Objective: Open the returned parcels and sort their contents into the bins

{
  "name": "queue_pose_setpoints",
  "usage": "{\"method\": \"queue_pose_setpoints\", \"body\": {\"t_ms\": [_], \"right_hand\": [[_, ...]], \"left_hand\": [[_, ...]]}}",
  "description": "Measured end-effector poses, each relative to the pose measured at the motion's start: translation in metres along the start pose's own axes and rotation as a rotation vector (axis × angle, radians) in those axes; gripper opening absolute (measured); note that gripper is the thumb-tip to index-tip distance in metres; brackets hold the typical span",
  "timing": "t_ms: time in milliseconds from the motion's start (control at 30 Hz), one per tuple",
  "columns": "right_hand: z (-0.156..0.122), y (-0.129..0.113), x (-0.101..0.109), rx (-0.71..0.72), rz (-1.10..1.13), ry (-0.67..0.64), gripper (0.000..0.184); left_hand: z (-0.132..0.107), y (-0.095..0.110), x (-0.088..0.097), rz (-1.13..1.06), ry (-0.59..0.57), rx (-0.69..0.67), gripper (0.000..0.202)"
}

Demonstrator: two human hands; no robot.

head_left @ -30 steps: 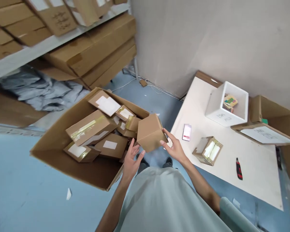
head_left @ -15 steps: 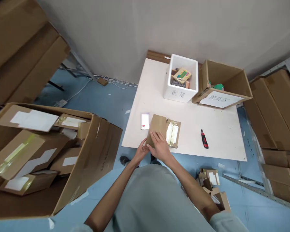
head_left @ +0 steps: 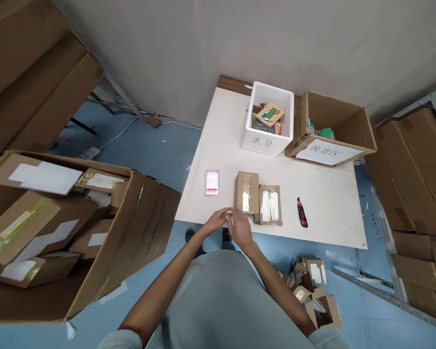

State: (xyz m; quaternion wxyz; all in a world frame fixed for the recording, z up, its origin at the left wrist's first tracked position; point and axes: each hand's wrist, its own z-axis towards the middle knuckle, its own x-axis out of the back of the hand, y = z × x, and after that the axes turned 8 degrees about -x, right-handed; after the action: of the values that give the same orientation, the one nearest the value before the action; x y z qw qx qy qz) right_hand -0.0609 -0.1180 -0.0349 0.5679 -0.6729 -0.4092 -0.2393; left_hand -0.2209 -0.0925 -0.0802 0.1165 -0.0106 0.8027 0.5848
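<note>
My left hand (head_left: 217,220) and my right hand (head_left: 240,227) meet at the fingertips by the table's front edge. Both are open with loosely bent fingers, and no object shows in them. Just beyond my right hand stands a taped cardboard box (head_left: 247,186) with a white label, partly behind the fingers. Against its right side is a smaller cardboard box (head_left: 271,206) with clear tape and white labels. A phone (head_left: 212,182) with a lit screen lies to the left of the boxes. Farther right rests a red and black box cutter (head_left: 302,213).
A white foam bin (head_left: 267,143) with small packages and an open carton (head_left: 330,152) stand at the table's back. On the left is a large carton (head_left: 148,228) full of parcels. Opened boxes (head_left: 318,291) lie on the floor at right; stacked cartons (head_left: 410,169) stand beyond.
My hands have let go of the larger box and drawn back toward the table edge. That box now stands squarely beside the smaller one, its taped, labelled face showing.
</note>
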Motion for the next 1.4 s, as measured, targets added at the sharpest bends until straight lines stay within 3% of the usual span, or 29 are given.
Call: {"method": "queue_pose_setpoints", "body": {"t_ms": [100, 233, 433, 600, 833, 933, 1033, 1200, 1400], "right_hand": [[0.005, -0.016, -0.015, 0.052, -0.013, -0.082, 0.052], [0.019, -0.061, -0.046, 0.154, -0.071, -0.198, 0.051], [0.040, -0.165, -0.116, 0.317, -0.166, -0.364, 0.047], [0.059, -0.258, -0.188, 0.400, -0.256, -0.458, 0.043], [0.090, -0.366, -0.258, 0.455, -0.311, -0.529, 0.044], [0.115, -0.396, -0.277, 0.452, -0.356, -0.568, 0.044], [0.149, -0.419, -0.294, 0.419, -0.413, -0.580, 0.042], [0.209, -0.445, -0.323, 0.341, -0.506, -0.586, 0.044], [0.266, -0.455, -0.374, 0.316, -0.499, -0.624, 0.047]], "left_hand": [[-0.034, 0.000, 0.036, -0.027, 0.056, 0.061, 0.064], [-0.086, -0.005, 0.107, -0.052, 0.264, 0.099, 0.069], [-0.153, -0.009, 0.227, -0.128, 0.568, 0.110, 0.071], [-0.203, -0.006, 0.319, -0.206, 0.732, 0.070, 0.067], [-0.254, -0.019, 0.414, -0.328, 0.923, 0.123, 0.078], [-0.255, -0.026, 0.445, -0.374, 0.977, 0.154, 0.072], [-0.238, -0.030, 0.473, -0.438, 1.031, 0.216, 0.060], [-0.186, -0.040, 0.515, -0.524, 1.064, 0.296, 0.053], [-0.118, -0.076, 0.549, -0.607, 1.069, 0.276, 0.057]]}}
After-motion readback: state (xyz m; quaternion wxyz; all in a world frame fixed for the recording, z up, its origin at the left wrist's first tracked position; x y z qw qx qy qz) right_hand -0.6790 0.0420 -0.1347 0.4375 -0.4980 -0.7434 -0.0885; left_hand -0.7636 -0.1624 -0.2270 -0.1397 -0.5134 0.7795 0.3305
